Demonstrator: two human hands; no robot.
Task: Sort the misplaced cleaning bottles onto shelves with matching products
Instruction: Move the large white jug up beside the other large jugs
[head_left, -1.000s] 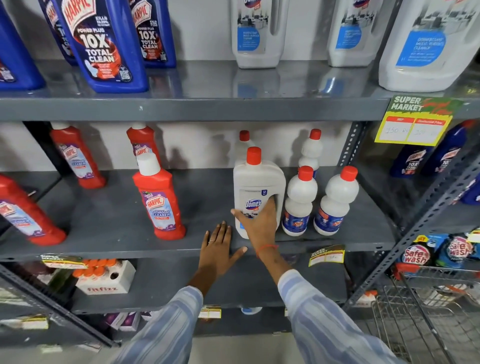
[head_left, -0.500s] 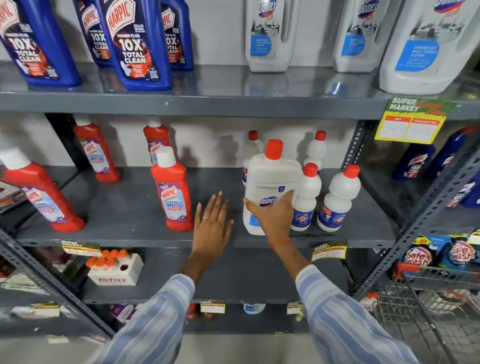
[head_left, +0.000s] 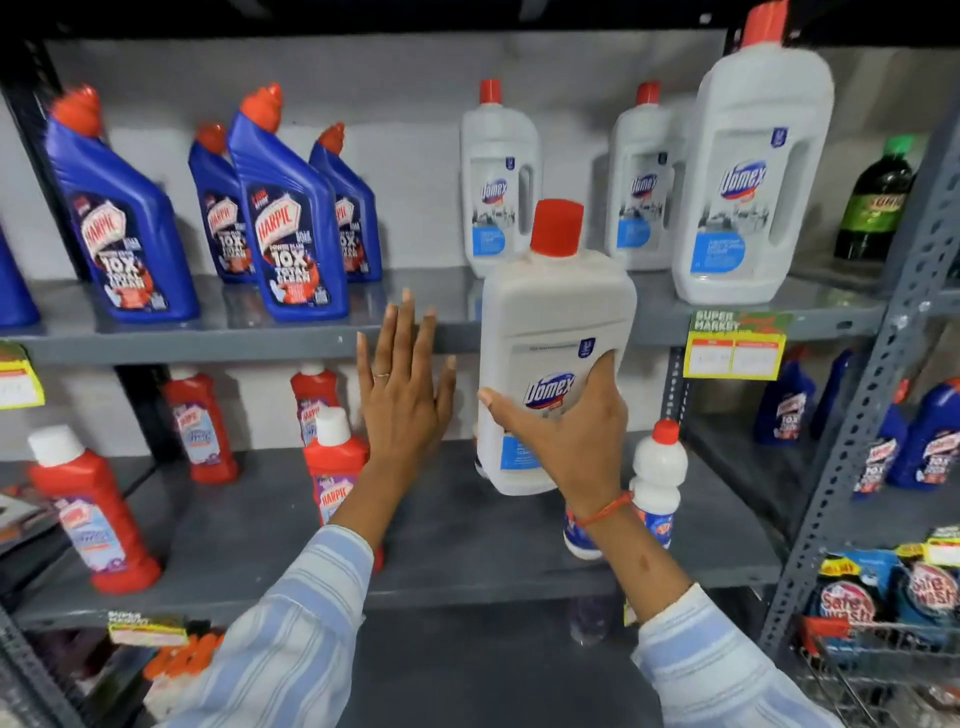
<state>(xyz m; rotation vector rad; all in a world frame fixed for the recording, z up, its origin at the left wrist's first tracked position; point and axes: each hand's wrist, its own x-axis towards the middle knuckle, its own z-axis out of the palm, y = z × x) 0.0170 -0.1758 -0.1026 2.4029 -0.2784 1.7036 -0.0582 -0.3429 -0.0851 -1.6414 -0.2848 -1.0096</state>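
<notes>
My right hand grips a white Domex bottle with a red cap by its lower front, holding it in the air in front of the upper shelf. Three matching white Domex bottles stand on the right part of that shelf, with blue Harpic bottles on its left part. My left hand is flat and spread beside the held bottle, touching nothing. Red Harpic bottles and a small white bottle stand on the middle shelf.
A yellow price tag hangs on the upper shelf edge at right. A grey slotted upright divides off a rack with more blue bottles. A wire cart with Safewash packs is at the lower right. A dark green bottle stands far right.
My right hand has lifted the white Domex bottle off the middle shelf up to the level of the upper shelf. My left hand rose alongside it, and the view tilted upward.
</notes>
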